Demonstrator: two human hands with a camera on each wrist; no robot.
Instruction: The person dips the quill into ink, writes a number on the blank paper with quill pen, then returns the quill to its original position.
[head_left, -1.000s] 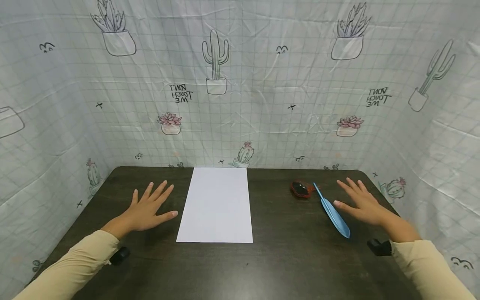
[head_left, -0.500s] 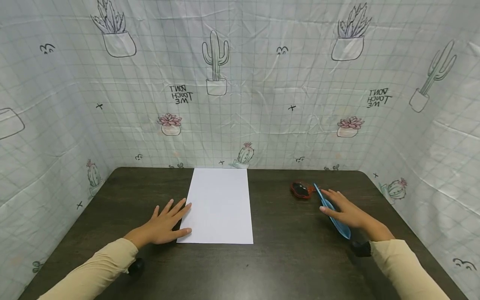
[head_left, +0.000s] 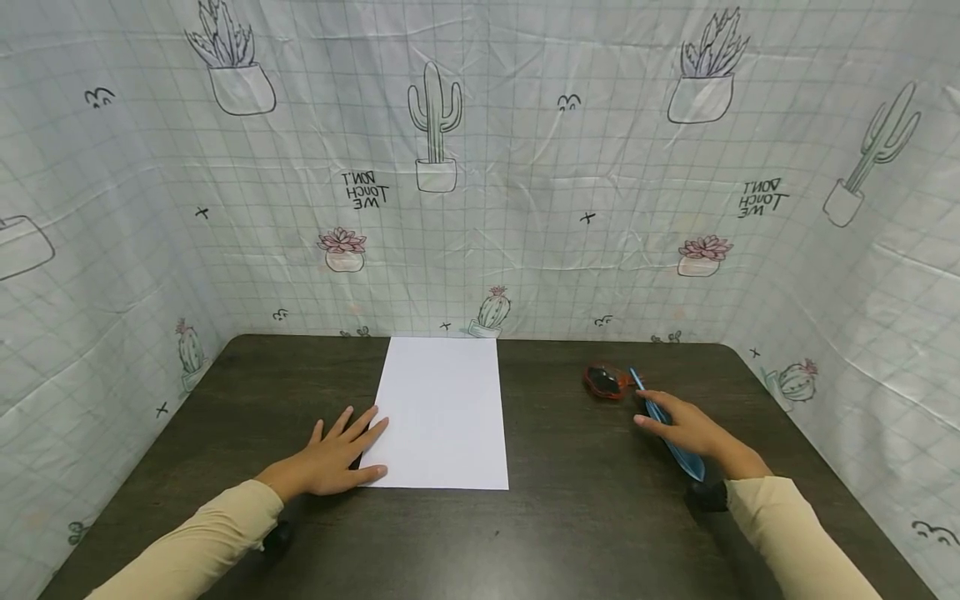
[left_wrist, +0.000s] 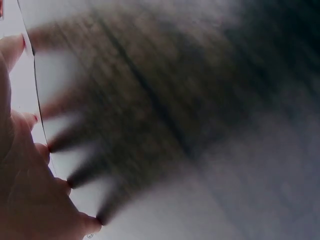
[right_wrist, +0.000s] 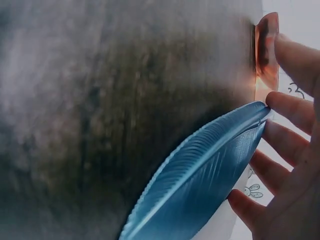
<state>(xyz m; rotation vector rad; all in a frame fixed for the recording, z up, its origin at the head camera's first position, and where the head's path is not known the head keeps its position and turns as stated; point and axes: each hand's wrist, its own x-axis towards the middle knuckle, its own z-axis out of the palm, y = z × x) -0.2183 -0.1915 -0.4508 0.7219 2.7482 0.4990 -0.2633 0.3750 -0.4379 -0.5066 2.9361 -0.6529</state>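
Note:
My left hand [head_left: 330,462] rests with spread fingers at the lower left edge of a white sheet of paper [head_left: 442,400]. The fingertips and thumb reach onto the sheet. In the left wrist view the fingers [left_wrist: 37,150] look straight and hold nothing. My right hand [head_left: 693,429] is over a blue feather-shaped pen [head_left: 686,458] lying at a slant on the table, and hides its middle. In the right wrist view the ribbed feather [right_wrist: 195,170] lies by the fingertips, and the thumb stands apart from it. Whether the fingers touch it I cannot tell.
Red-framed sunglasses [head_left: 606,381] with dark lenses lie just left of the pen's thin tip. The dark wooden table [head_left: 480,550] meets a white cloth [head_left: 525,208] printed with cacti along its back and sides.
My left hand has moved right, from bare table onto the paper's edge. My right hand has moved left and come over the feather pen. Paper, pen and sunglasses stay where they were.

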